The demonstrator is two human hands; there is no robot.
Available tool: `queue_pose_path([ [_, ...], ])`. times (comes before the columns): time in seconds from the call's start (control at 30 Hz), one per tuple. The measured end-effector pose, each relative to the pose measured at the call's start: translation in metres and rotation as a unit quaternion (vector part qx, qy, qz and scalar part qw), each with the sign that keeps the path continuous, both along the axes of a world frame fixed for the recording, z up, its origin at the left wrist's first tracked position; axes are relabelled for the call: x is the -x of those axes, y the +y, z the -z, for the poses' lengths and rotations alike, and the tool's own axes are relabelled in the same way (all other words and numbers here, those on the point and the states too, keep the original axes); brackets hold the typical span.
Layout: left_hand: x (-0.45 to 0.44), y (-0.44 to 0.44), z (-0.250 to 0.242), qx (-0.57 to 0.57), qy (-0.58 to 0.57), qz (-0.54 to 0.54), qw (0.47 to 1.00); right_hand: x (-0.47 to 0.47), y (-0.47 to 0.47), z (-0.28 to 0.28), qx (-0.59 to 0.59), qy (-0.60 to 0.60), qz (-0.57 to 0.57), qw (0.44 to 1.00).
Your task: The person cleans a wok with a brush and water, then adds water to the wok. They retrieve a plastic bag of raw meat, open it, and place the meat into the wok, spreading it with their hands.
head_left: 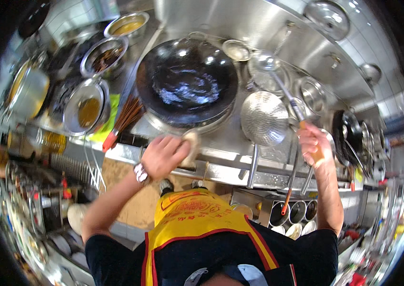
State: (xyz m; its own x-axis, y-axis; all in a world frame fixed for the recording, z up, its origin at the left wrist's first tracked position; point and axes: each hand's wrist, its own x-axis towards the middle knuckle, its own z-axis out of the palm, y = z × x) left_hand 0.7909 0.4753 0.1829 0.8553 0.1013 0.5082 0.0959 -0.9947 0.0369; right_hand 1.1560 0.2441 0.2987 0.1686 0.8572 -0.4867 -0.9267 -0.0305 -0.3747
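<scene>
In front of me a large black wok (187, 111) sits on the steel range, with a glossy swirl at its bottom that looks like liquid. My left hand (164, 157) grips a folded beige cloth (191, 152) against the wok's near rim. Whether a wok handle lies under the cloth is hidden. Over on the right, my right hand (314, 146) is closed around the orange-brown grip of a long steel ladle (287, 93). The ladle's bowl is up by the back of the range, right of the wok. Below the ladle lies a perforated strainer (264, 118).
Left of the wok are a bamboo wok brush (126, 118), a bowl of brown liquid (69, 114), a bowl of dark pieces (89, 66) and a basin of yellowish liquid (109, 30). A large metal pot (30, 94) stands farther left. More black woks (341, 139) are at right.
</scene>
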Motion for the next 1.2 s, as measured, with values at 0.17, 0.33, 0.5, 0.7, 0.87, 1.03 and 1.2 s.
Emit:
queue_pose_path([
  [0.17, 0.089, -0.037, 0.078, 0.311, 0.029, -0.238, 0.92, 0.097, -0.002, 0.009, 0.059, -0.009, 0.008, 0.998],
  [0.33, 0.17, -0.065, 0.171, 0.513, 0.043, -0.39, 0.764, 0.167, 0.049, 0.099, -0.007, 0.195, -0.018, 0.981],
  [0.5, 0.241, -0.069, 0.217, 0.561, 0.179, -0.459, 0.665, 0.2, 0.05, 0.138, 0.229, -0.381, -0.087, 0.892],
  [0.7, 0.146, -0.012, 0.21, 0.631, 0.08, -0.26, 0.727, 0.184, 0.057, 0.194, 0.308, -0.689, -0.125, 0.645],
  [0.87, 0.0, -0.033, 0.132, 0.797, 0.053, -0.022, 0.601, 0.187, -0.037, 0.18, 0.351, -0.581, 0.072, 0.731],
  [1.03, -0.045, -0.096, 0.108, 0.893, 0.096, 0.05, 0.438, 0.172, -0.123, 0.224, 0.328, -0.467, 0.105, 0.814],
  [1.2, -0.042, -0.128, 0.104, 0.942, 0.08, 0.031, 0.324, 0.15, -0.134, 0.256, 0.347, -0.44, 0.053, 0.827],
])
